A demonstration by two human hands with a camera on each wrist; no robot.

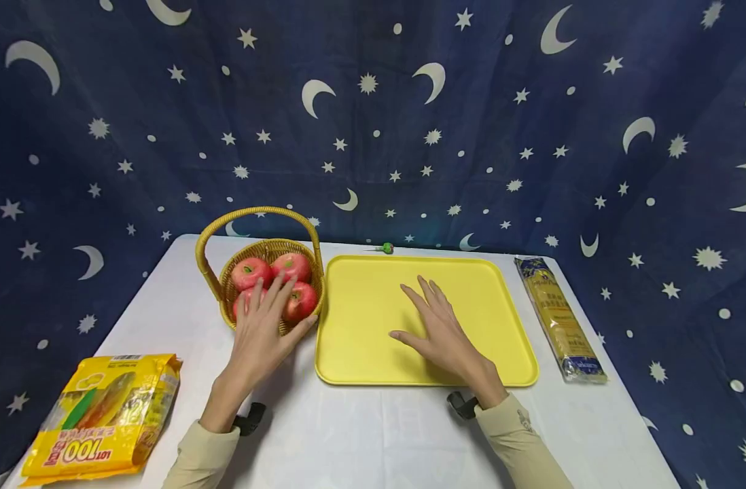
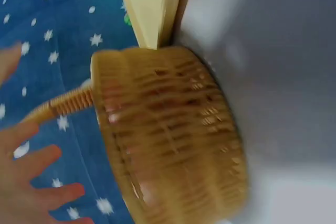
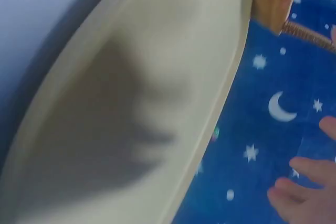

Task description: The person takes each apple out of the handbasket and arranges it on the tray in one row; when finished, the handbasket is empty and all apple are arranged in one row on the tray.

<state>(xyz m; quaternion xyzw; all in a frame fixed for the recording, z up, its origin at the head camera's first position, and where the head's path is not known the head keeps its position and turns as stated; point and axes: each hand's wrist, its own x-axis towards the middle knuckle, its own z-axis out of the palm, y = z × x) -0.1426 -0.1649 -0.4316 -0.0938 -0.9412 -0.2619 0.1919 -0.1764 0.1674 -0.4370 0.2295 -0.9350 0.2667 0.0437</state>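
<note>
Several red apples fill a wicker basket with a tall arched handle. Above the basket's near side hovers my left hand, fingers spread and holding nothing. In the left wrist view those spread fingers show beside the woven basket. My right hand is held over the yellow tray, fingers straight and apart, casting a shadow on it. The right wrist view shows the pale inside of the tray with fingers of my right hand at the right edge.
A yellow snack bag lies at the front left of the white table. Along the right edge lies a long pack of noodles. A small green-headed item sits behind the tray. A dark-blue curtain hangs behind.
</note>
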